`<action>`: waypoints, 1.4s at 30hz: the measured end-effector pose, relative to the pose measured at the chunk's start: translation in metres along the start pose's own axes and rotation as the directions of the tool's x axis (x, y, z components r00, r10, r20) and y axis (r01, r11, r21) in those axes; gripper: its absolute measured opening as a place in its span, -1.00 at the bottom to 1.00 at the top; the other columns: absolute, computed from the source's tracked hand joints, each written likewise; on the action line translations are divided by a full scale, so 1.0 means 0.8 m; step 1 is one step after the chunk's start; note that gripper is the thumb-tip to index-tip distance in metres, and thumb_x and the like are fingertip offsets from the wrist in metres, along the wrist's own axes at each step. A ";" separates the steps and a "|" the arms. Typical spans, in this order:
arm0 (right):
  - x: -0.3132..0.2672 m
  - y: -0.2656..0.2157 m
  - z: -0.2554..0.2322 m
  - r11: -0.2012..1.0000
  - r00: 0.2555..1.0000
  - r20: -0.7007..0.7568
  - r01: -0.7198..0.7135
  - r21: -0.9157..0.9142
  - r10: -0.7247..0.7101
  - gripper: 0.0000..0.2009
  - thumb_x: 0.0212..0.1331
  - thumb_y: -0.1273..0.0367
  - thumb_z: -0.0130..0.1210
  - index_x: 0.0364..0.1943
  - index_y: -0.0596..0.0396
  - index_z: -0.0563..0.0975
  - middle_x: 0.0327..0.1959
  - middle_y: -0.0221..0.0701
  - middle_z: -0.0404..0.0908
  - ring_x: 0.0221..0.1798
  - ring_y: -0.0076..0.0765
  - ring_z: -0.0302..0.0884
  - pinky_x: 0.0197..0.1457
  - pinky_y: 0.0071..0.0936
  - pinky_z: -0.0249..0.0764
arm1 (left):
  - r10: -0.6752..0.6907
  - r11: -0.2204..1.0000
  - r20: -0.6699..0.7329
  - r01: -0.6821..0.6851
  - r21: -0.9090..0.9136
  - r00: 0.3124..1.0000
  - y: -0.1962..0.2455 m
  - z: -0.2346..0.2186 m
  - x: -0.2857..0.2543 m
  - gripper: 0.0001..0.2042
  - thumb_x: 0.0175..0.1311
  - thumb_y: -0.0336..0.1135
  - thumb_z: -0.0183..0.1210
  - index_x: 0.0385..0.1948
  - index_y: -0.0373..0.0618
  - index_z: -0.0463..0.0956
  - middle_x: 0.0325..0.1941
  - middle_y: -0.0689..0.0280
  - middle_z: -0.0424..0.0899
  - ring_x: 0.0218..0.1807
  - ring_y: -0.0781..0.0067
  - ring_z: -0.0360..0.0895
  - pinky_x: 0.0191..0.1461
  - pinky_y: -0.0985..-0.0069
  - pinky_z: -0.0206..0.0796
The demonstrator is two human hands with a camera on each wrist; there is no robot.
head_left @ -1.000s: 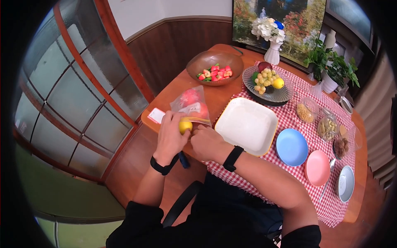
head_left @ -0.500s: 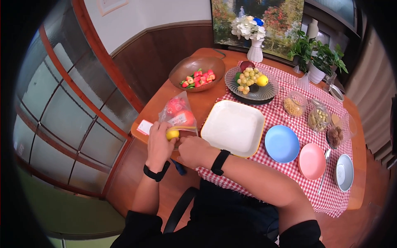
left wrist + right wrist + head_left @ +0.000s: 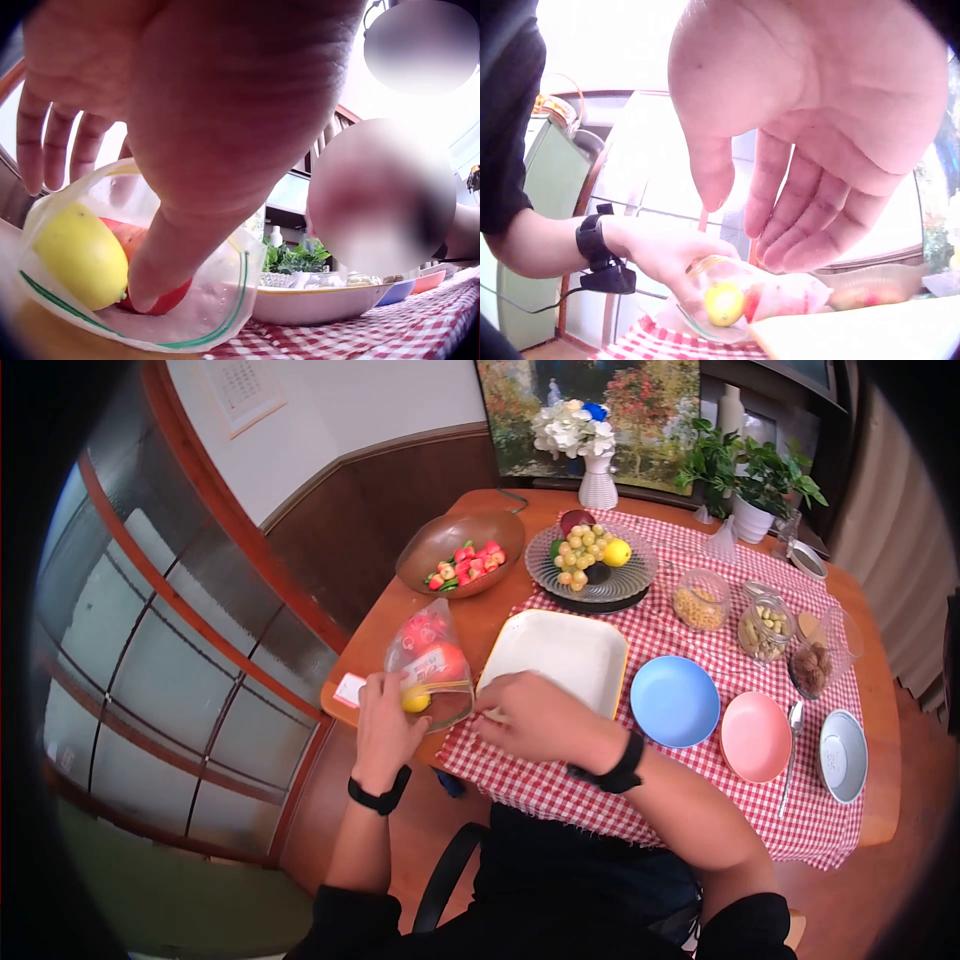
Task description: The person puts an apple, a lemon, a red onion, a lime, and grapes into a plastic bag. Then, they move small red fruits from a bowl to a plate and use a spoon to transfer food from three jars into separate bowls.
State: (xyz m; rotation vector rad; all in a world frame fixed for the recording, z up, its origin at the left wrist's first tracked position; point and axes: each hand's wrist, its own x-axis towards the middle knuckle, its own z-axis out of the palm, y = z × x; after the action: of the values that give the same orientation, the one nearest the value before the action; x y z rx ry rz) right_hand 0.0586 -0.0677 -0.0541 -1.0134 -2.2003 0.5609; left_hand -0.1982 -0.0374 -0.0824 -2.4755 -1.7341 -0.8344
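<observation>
1. Clear plastic bag [image 3: 428, 643] of fruit on the wooden table, left of the white tray [image 3: 575, 650]; its long axis runs away from the person, open mouth facing them.
2. Yellow lemon [image 3: 416, 701] just inside the mouth, nubbed tip toward the opening.
3. Left hand [image 3: 383, 732] holds the mouth, thumb inside.
4. Right hand [image 3: 540, 715], empty, thumb apart from loosely bent fingers, hovers near the tray's corner.
</observation>
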 end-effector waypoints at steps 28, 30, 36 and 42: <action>-0.031 0.017 -0.056 0.988 0.986 -0.084 -0.143 0.053 0.147 -0.80 0.17 0.37 0.25 -0.29 0.27 0.70 -0.29 -0.05 0.75 -0.14 0.09 0.73 0.03 -0.15 0.61 | 0.091 0.990 -0.115 -0.102 -0.097 0.989 -0.013 0.023 0.022 -0.66 -0.02 -0.53 0.48 -0.18 -0.19 0.59 -0.11 0.10 0.56 -0.03 0.01 0.55 0.06 0.27 0.41; -0.029 0.019 -0.058 0.988 0.986 -0.080 -0.146 0.051 0.149 -0.81 0.17 0.37 0.24 -0.30 0.27 0.70 -0.31 -0.06 0.76 -0.16 0.08 0.74 0.02 -0.15 0.62 | -0.114 0.977 0.047 0.120 -0.176 0.992 -0.014 0.023 0.024 -0.74 0.00 -0.53 0.46 -0.27 -0.20 0.60 -0.26 0.14 0.56 -0.10 0.04 0.55 0.01 0.29 0.40; -0.029 0.046 -0.050 0.984 0.982 -0.074 -0.172 0.053 0.175 -0.80 0.16 0.36 0.23 -0.32 0.26 0.70 -0.36 -0.09 0.76 -0.21 0.06 0.75 -0.03 -0.15 0.63 | 0.194 0.977 -0.172 -0.205 -0.049 0.966 -0.030 0.033 0.027 -0.84 0.06 -0.61 0.36 -0.37 -0.20 0.58 -0.31 0.11 0.55 -0.17 -0.02 0.53 -0.09 0.19 0.40; -0.036 0.054 -0.073 0.961 0.953 -0.138 -0.275 -0.021 0.269 -0.78 0.14 0.32 0.25 -0.30 0.24 0.71 -0.34 -0.07 0.76 -0.21 0.07 0.75 -0.03 -0.13 0.63 | 0.168 0.981 -0.084 -0.175 -0.082 0.982 -0.037 0.036 0.031 -0.82 0.04 -0.64 0.29 -0.35 -0.19 0.55 0.18 0.00 0.59 0.17 -0.15 0.51 0.24 0.16 0.39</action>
State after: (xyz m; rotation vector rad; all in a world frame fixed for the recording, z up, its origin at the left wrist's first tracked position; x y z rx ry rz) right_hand 0.1362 -0.0577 -0.0502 -1.3485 -1.9739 0.5544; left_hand -0.2061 0.0048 -0.1054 -2.5650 -1.4657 -0.9966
